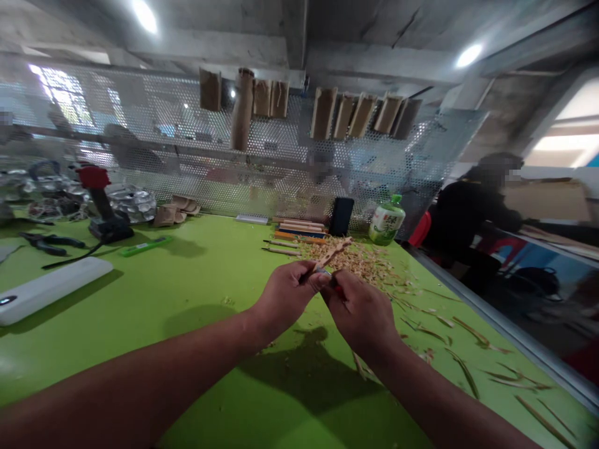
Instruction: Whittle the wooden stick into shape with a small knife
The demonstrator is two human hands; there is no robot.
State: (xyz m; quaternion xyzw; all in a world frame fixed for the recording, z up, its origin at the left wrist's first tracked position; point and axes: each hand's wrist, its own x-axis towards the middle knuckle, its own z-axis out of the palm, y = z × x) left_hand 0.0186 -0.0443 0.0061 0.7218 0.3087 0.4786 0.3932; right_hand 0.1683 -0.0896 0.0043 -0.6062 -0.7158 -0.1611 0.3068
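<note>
Left hand (287, 293): fingers clenched round the lower end of a wooden stick (337, 249), which juts up just beyond them over the green desk (187, 280). We judge the stick light, stiff and thin enough to snap, so it is best held near its base. Right hand (362, 312): fingers closed on a red-handled tool (337, 288) that meets the stick. Shavings (369, 265) lie just beyond.
</note>
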